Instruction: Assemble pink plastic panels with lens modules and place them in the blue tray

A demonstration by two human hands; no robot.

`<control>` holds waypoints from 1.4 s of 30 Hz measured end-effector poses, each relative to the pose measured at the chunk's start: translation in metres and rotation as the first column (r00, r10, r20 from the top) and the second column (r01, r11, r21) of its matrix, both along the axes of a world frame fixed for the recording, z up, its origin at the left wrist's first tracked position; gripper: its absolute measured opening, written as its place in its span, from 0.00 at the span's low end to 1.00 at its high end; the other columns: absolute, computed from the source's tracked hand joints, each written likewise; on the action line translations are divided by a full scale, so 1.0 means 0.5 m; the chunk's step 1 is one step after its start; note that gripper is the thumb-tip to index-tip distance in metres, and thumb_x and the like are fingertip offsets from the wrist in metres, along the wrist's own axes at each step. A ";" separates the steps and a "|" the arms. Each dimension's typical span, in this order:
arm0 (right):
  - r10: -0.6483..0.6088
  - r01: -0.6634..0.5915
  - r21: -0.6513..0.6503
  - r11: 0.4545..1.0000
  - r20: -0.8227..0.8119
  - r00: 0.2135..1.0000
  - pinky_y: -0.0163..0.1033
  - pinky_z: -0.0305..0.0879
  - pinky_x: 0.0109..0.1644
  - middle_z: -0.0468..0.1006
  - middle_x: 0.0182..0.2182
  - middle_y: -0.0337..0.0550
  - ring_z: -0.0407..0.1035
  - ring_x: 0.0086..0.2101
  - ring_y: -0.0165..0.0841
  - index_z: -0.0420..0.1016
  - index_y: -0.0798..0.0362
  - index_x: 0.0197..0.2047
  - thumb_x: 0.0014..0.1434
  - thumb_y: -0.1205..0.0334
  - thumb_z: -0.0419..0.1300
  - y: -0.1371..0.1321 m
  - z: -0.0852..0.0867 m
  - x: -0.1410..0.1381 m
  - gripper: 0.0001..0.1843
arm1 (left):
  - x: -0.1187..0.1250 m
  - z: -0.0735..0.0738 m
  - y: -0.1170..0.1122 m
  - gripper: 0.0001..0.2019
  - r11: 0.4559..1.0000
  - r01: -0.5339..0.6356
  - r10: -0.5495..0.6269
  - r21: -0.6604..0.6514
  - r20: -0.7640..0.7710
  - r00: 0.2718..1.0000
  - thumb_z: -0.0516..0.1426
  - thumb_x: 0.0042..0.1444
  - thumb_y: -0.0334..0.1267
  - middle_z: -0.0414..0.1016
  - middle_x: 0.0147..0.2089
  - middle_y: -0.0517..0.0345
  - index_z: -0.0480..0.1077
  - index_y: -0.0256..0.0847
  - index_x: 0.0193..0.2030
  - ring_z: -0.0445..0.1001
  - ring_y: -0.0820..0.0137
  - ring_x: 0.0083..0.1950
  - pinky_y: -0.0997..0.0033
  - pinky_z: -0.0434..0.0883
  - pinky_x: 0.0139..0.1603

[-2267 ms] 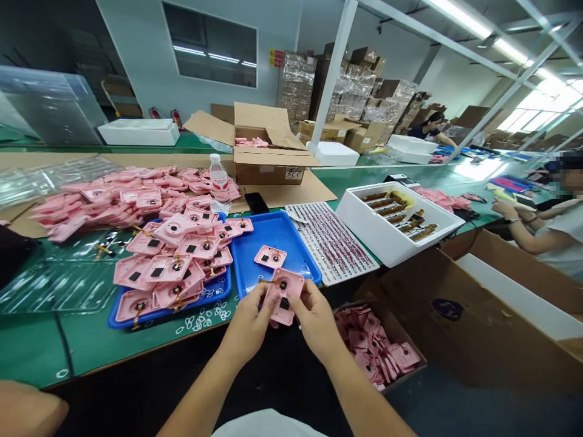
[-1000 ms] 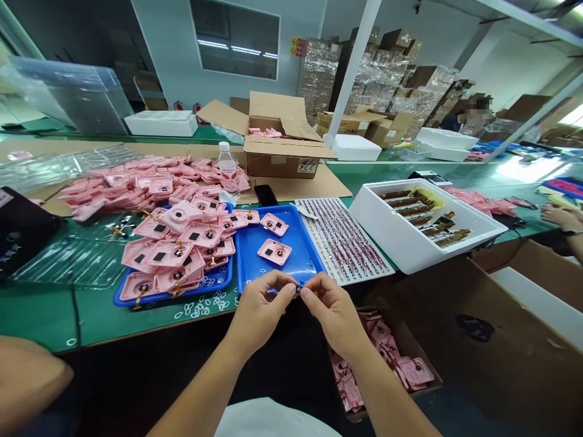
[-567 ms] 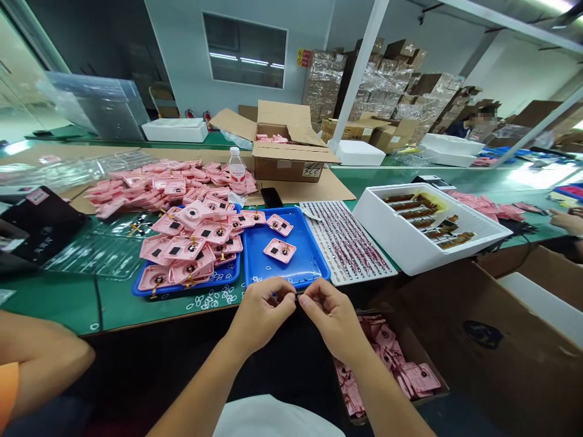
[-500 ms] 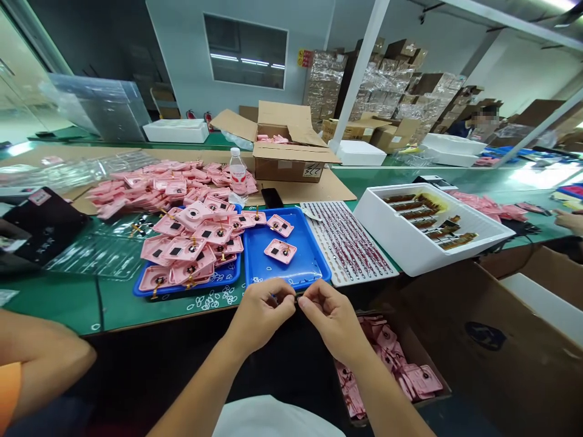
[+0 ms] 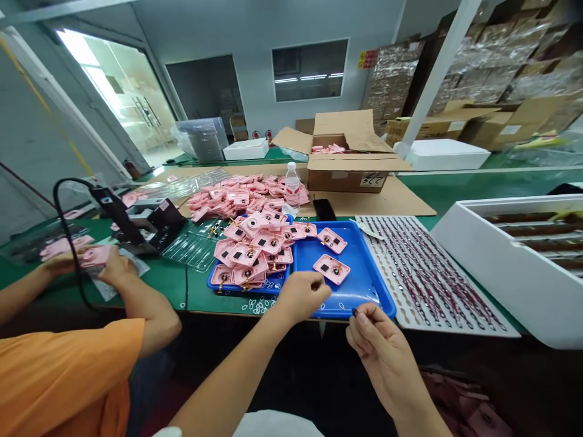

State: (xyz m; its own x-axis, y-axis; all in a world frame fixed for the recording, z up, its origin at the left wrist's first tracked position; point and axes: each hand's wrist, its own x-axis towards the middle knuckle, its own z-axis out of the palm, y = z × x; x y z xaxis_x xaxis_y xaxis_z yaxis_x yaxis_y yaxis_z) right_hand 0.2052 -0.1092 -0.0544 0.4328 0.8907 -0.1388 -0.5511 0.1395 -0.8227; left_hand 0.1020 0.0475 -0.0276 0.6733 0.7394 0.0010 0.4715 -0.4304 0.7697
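Note:
My right hand [image 5: 385,349] is at the front edge of the blue tray [image 5: 364,291], pinching a small dark part [image 5: 354,312] between thumb and fingertips. To its left, my left hand [image 5: 304,297] is closed over the tray's front left corner, and whatever its fingers hold is hidden. Two pink plastic housings [image 5: 331,269] with a black square and a small metal piece lie in the tray. Beside it, a second blue tray [image 5: 214,286] is heaped with more housings [image 5: 246,255]. Small white rings [image 5: 257,305] are scattered along the table edge.
Right of the tray lies a white sheet [image 5: 410,318] with rows of small dark parts, then a white foam box [image 5: 496,285]. Behind stand a bottle [image 5: 292,185], a phone [image 5: 324,210] and an open carton [image 5: 348,179]. At left, a co-worker's hands hold a pink housing [image 5: 96,256].
My hands, fingertips together before, have come apart; the right moved right and down with the small dark part. The view has swung left, bringing the co-worker's hands into sight.

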 end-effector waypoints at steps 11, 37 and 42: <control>0.128 -0.053 0.242 0.969 -0.303 0.944 0.32 0.49 0.26 0.54 0.23 0.29 0.43 0.23 0.25 0.74 0.51 0.35 0.66 0.58 0.69 0.004 0.067 0.021 0.10 | 0.151 -0.014 0.182 0.17 0.878 0.400 -0.231 0.262 -0.501 0.834 0.61 0.68 0.40 0.73 0.64 0.46 0.73 0.40 0.61 0.73 0.55 0.63 0.42 0.71 0.65; -0.186 0.339 -0.034 0.940 0.782 0.594 0.46 0.62 0.45 0.75 0.35 0.43 0.68 0.37 0.41 0.77 0.48 0.35 0.64 0.57 0.63 0.078 0.021 0.027 0.07 | 0.023 -0.048 -0.063 0.31 0.807 -0.019 0.300 -0.590 0.382 0.874 0.59 0.61 0.37 0.74 0.67 0.41 0.59 0.41 0.71 0.82 0.58 0.56 0.60 0.84 0.50; -0.142 0.322 -0.018 0.946 0.873 0.467 0.49 0.62 0.49 0.75 0.37 0.44 0.69 0.40 0.43 0.79 0.48 0.37 0.64 0.61 0.63 0.078 0.019 0.020 0.04 | 0.001 -0.044 -0.104 0.35 0.807 0.043 0.309 -0.589 0.482 0.820 0.63 0.64 0.47 0.71 0.70 0.39 0.58 0.42 0.74 0.83 0.55 0.56 0.58 0.84 0.52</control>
